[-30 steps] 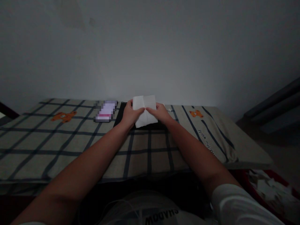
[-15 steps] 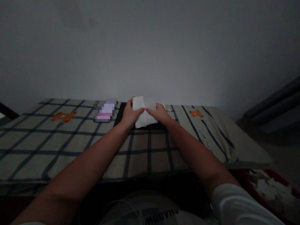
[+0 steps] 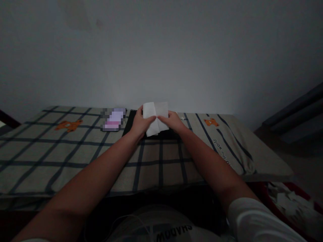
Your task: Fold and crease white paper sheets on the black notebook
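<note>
A creased piece of white paper [image 3: 150, 127] is held between both hands above a black flat object [image 3: 128, 125]. My left hand [image 3: 139, 121] grips its left side, thumb across the front and fingers behind. On the right side, my right hand [image 3: 174, 121] pinches it the same way. The two thumb tips almost meet at the vertical crease in the middle. Most of the fingers are hidden behind the paper. A small white scrap [image 3: 183, 118] lies just right of my right hand.
A blurred-out phone-like object [image 3: 114, 119] lies left of the hands. The checked tablecloth [image 3: 83, 148] with bear prints covers the table, which meets a grey wall [image 3: 161, 57]. Below the right edge stands a red bin [image 3: 300, 190] with crumpled white paper [image 3: 290, 201].
The paper's upper right part has come into sharper view and stands flatter. Its lower edge has risen slightly. Both hands keep nearly the same place and grip.
</note>
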`<state>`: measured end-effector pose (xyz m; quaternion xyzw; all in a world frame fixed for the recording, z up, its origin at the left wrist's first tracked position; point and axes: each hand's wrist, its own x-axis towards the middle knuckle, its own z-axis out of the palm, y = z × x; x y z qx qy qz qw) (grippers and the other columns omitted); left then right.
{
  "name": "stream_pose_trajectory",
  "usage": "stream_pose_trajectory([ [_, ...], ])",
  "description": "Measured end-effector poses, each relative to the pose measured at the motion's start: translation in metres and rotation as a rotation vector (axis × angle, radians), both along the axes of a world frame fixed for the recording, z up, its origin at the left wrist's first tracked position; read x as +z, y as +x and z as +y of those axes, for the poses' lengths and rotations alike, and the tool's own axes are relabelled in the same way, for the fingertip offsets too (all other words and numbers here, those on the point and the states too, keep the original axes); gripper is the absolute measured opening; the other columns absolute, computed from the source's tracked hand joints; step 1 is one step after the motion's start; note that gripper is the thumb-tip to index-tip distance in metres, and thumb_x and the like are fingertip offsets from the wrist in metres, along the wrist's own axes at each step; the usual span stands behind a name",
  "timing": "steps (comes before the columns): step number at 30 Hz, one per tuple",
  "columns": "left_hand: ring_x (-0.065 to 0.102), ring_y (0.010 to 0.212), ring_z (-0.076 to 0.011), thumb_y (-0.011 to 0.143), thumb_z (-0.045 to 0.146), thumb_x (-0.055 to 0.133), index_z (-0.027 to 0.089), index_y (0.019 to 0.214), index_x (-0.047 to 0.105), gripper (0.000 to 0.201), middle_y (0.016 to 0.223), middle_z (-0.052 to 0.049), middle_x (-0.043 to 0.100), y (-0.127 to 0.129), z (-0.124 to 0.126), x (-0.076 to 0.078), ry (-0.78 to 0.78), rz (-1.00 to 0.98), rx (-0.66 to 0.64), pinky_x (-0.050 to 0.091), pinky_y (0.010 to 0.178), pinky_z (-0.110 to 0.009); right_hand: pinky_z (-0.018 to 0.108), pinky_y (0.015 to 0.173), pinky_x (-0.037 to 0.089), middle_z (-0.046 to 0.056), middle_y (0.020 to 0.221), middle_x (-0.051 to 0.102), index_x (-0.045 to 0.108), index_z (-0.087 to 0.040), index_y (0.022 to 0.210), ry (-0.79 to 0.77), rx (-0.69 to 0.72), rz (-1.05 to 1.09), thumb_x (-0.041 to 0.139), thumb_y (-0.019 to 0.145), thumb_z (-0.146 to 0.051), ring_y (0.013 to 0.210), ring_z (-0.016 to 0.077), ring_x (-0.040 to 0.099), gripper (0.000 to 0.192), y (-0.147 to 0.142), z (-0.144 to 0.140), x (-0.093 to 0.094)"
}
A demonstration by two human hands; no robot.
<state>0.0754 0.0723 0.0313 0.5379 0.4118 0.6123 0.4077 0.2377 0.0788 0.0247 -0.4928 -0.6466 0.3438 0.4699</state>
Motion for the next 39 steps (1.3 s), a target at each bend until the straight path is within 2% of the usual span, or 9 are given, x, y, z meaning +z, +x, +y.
stream_pose_trajectory([
  [13, 0.059, 0.108, -0.0259, 0.058, 0.014, 0.077, 0.020, 0.125, 0.049, 0.073, 0.117, -0.010, 0.060, -0.0012, 0.0064, -0.0075, 0.024, 0.028, 0.036, 0.047, 0.096, -0.042, 0.030, 0.069, 0.051, 0.011, 0.098, 0.071, 0.067, -0.013, 0.097, 0.006, 0.039, 0.031, 0.069, 0.070, -0.042, 0.080, 0.0192, 0.065, 0.040, -0.0024, -0.0006, -0.0018],
  [20, 0.063, 0.100, -0.0250, 0.059, 0.011, 0.074, 0.017, 0.119, 0.051, 0.064, 0.115, -0.012, 0.062, 0.0016, 0.0043, -0.0043, -0.063, -0.061, -0.008, 0.051, 0.090, -0.043, 0.029, 0.070, 0.048, 0.008, 0.088, 0.070, 0.069, -0.013, 0.089, 0.205, 0.006, -0.149, 0.064, 0.074, -0.045, 0.080, 0.0190, 0.062, 0.036, -0.0041, -0.0056, 0.0038],
  [28, 0.060, 0.108, -0.0280, 0.060, 0.009, 0.074, 0.019, 0.120, 0.051, 0.065, 0.117, -0.012, 0.062, -0.0006, 0.0082, -0.0083, -0.058, -0.093, -0.052, 0.051, 0.091, -0.046, 0.029, 0.063, 0.048, 0.011, 0.092, 0.071, 0.069, -0.011, 0.091, 0.001, 0.026, -0.028, 0.068, 0.072, -0.042, 0.073, 0.0180, 0.063, 0.037, 0.0024, 0.0013, -0.0022],
  [39, 0.060, 0.107, -0.0278, 0.060, 0.011, 0.076, 0.018, 0.119, 0.053, 0.064, 0.117, -0.011, 0.062, -0.0021, 0.0080, -0.0077, -0.026, -0.001, -0.022, 0.050, 0.093, -0.046, 0.030, 0.066, 0.051, 0.011, 0.097, 0.072, 0.068, -0.012, 0.094, -0.065, 0.044, 0.052, 0.070, 0.071, -0.038, 0.077, 0.0185, 0.065, 0.034, 0.0011, -0.0007, -0.0015],
])
